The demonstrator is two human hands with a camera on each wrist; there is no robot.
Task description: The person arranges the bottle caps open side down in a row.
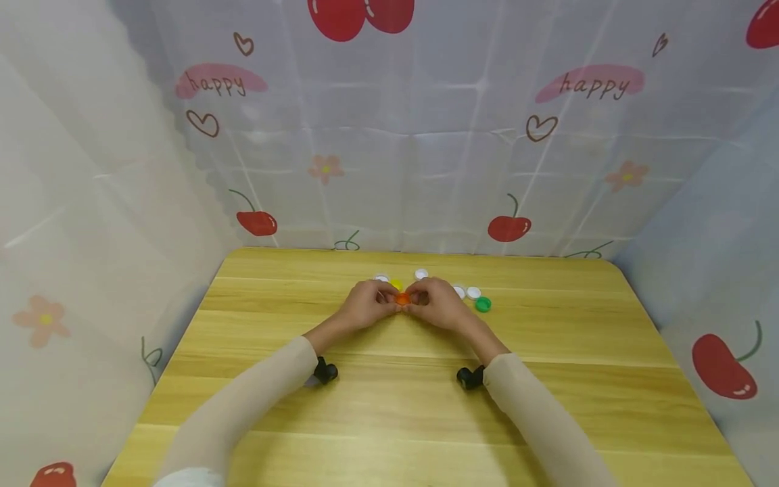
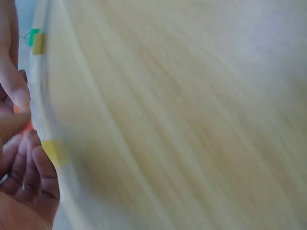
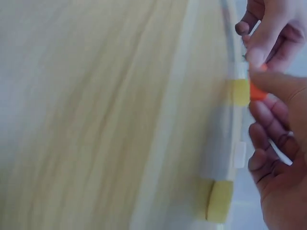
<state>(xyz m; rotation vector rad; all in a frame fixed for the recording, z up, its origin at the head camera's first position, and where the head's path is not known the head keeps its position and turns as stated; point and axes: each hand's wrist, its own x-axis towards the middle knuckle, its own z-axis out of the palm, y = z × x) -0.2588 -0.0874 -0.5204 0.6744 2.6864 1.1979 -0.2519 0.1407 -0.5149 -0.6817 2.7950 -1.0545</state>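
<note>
An orange bottle cap (image 1: pixel 402 298) is between my two hands, over the far middle part of the table. My left hand (image 1: pixel 368 304) pinches its left side with thumb and fingers, and my right hand (image 1: pixel 439 306) pinches its right side. In the right wrist view, the orange cap (image 3: pixel 258 90) shows partly behind the thumbs. Just behind the hands lies a yellow cap (image 1: pixel 396 284), partly covered. A white cap (image 1: pixel 381 278) sits beside it, and another white cap (image 1: pixel 421 274) lies farther back.
Right of my right hand lie two white caps (image 1: pixel 473 293) and a green cap (image 1: pixel 483 304). The wooden table (image 1: pixel 389 419) runs back to a patterned curtain (image 1: pixel 414 176), with similar sheets on both sides. Black wrist devices (image 1: pixel 470 378) hang beneath both forearms.
</note>
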